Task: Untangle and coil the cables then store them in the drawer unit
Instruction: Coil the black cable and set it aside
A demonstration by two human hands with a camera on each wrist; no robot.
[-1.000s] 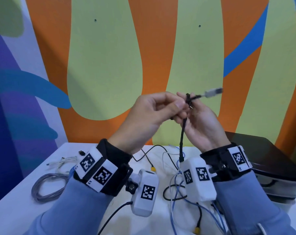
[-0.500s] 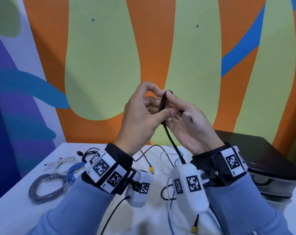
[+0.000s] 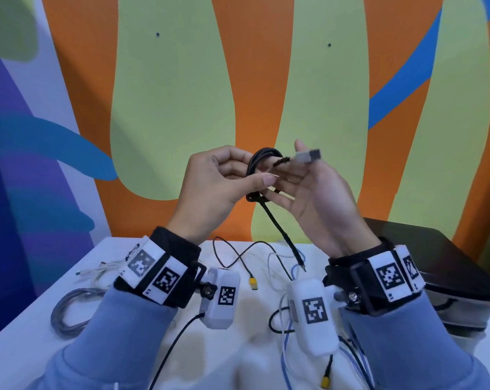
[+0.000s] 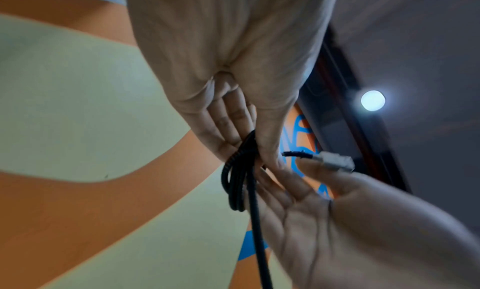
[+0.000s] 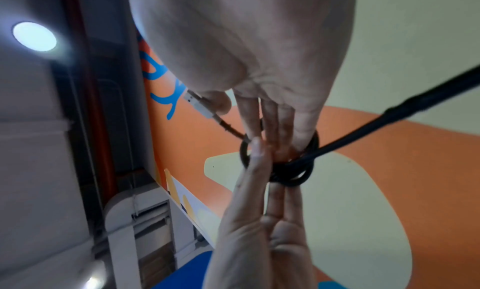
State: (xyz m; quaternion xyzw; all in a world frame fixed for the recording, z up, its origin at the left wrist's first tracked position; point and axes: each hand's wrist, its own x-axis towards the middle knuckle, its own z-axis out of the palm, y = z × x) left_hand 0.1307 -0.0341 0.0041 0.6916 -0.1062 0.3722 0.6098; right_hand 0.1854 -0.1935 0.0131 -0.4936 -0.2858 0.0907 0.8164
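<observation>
- Behind my raised hands I see a wall painted in orange, pale green and blue shapes, with a white counter below it.
- My left hand grips a small coil of black cable in mid-air, thumb and fingers closed on the loops.
- My right hand faces it, palm turned inward. Its straight fingers pass through the coil, and its thumb and forefinger pinch the cable just behind the silver USB plug.
- From the right wrist view, the coil rings the right fingers, with the left thumb pressing its near edge.
- The coil stands roughly upright between the two hands. The plug points up and to the right, away from the left hand.
- One loose black tail drops from the bottom of the coil, slanting down and right, its small end plug hanging just above the counter.
- On the counter below lie more cables: a grey coil at far left, thin white leads beyond it, a black lead with a yellow connector in the middle, and blue and white strands under my right wrist.
- A dark-topped drawer unit sits at the right edge of the counter, behind my right forearm, well apart from the held coil.
</observation>
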